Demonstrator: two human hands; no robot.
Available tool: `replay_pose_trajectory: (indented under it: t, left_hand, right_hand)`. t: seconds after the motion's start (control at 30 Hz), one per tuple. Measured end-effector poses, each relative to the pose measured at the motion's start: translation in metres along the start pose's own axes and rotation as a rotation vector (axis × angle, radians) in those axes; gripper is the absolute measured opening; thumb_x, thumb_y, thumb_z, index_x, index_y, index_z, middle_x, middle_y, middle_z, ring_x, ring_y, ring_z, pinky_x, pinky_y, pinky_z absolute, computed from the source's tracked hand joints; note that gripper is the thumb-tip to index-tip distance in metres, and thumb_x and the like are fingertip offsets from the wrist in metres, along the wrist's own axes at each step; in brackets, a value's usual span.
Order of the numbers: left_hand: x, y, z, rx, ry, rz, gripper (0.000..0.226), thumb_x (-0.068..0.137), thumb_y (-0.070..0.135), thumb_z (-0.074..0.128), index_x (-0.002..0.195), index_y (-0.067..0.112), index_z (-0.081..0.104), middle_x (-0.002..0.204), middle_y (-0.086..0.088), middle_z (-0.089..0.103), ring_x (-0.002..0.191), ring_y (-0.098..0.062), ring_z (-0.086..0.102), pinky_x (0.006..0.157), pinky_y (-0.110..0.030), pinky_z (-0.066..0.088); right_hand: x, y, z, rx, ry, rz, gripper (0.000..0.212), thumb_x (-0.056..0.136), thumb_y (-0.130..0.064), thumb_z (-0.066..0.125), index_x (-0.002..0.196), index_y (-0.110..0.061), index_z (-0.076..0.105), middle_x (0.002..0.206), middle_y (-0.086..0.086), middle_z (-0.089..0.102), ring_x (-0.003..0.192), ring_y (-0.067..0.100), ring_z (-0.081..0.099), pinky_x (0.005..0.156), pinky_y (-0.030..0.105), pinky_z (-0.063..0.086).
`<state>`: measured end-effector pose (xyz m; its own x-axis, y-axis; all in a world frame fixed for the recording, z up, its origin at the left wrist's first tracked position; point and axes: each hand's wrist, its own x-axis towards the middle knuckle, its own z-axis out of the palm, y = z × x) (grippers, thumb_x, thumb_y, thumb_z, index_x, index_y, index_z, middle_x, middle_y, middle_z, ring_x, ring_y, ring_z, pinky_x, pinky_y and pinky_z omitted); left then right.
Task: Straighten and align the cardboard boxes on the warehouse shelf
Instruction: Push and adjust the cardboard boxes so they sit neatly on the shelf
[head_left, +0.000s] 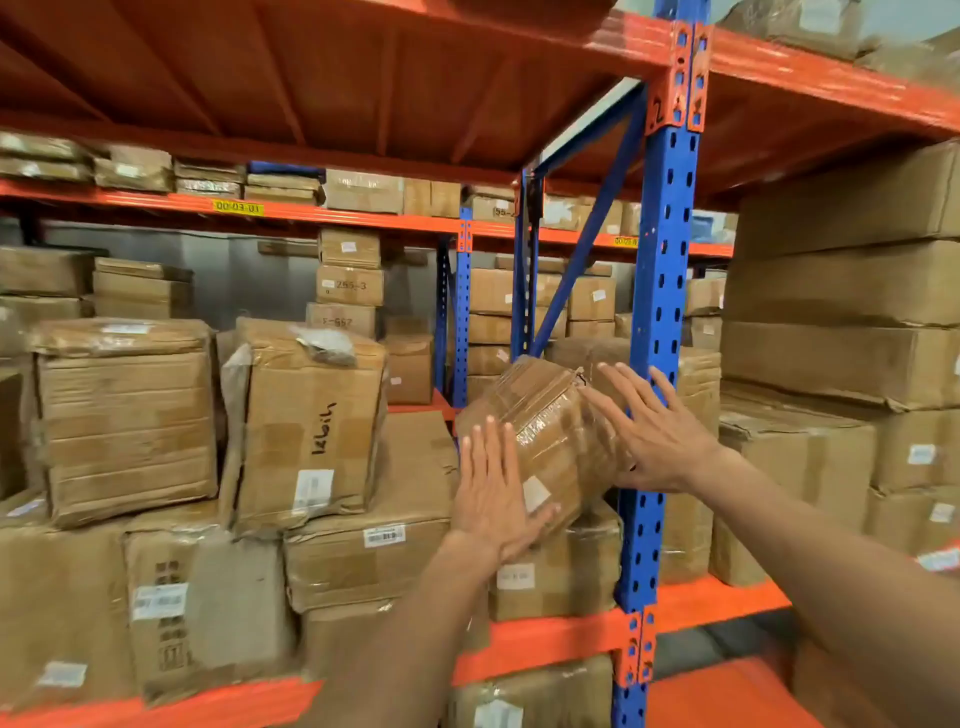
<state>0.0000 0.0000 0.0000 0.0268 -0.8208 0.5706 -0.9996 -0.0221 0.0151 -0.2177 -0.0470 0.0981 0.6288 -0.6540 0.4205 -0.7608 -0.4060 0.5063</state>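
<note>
A tilted taped box at the frame's 4 o'clock is pressed between flat palms: left hand at its 7 o'clock, right hand at 3 o'clock. Each grip is released, fingers spread, presumably to swivel it square atop the lower box beside the blue post.

Blue upright stands just right of the tilted taped box, crowding the right hand, stacked boxes close the left side, box below blocks underneath, open gap above the taped box up to the orange deck.
</note>
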Motion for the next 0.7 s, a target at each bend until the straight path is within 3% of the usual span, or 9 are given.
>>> replay_pose_trajectory:
  t: [0.17,0.27,0.4,0.57,0.7]
  left_hand:
    - [0.011,0.034,0.039,-0.088,-0.038,-0.194,0.145,0.072,0.085,0.054,0.143,-0.002,-0.037,0.153,-0.029,-0.036,0.146,-0.045,-0.026,0.121,-0.054,-0.011]
    - [0.019,0.049,0.051,-0.081,-0.021,-0.293,0.159,0.06,0.081,0.071,0.142,0.002,-0.04,0.151,-0.031,-0.038,0.144,-0.05,-0.026,0.119,-0.061,-0.011]
    - [0.029,0.056,0.068,-0.031,-0.004,-0.402,0.165,0.053,0.073,0.081,0.146,0.003,-0.036,0.153,-0.032,-0.034,0.142,-0.054,-0.027,0.113,-0.07,-0.013]
    - [0.033,0.043,0.074,0.11,-0.016,-0.317,0.159,0.059,0.072,0.077,0.147,0.002,-0.034,0.158,-0.036,-0.015,0.144,-0.06,-0.009,0.112,-0.073,0.0]
    - [0.039,0.021,0.056,0.291,-0.014,-0.124,0.152,0.065,0.066,0.078,0.147,0.002,-0.034,0.156,-0.036,-0.014,0.143,-0.06,0.003,0.112,-0.072,0.006]
  right_hand:
    - [0.024,0.014,0.032,-0.243,-0.034,-0.123,0.149,0.07,-0.064,0.078,0.147,-0.022,-0.043,0.157,0.018,-0.041,0.148,0.038,-0.032,0.121,0.06,-0.01]
    - [0.04,0.009,0.033,-0.303,0.008,-0.194,0.14,0.077,-0.051,0.078,0.15,-0.023,-0.039,0.156,0.02,-0.043,0.147,0.04,-0.031,0.12,0.061,-0.009]
    - [0.059,-0.005,0.045,-0.332,0.078,-0.311,0.115,0.092,-0.034,0.064,0.153,-0.023,-0.033,0.154,0.02,-0.041,0.149,0.039,-0.029,0.12,0.06,-0.01]
    - [0.07,-0.013,0.06,-0.346,0.087,-0.325,0.107,0.097,-0.033,0.057,0.153,-0.022,-0.034,0.165,0.025,-0.018,0.152,0.042,-0.015,0.12,0.062,0.0]
    - [0.064,-0.013,0.077,-0.201,0.1,-0.234,0.14,0.07,-0.063,0.075,0.156,-0.021,-0.027,0.162,0.034,0.003,0.15,0.049,0.008,0.118,0.067,0.009]
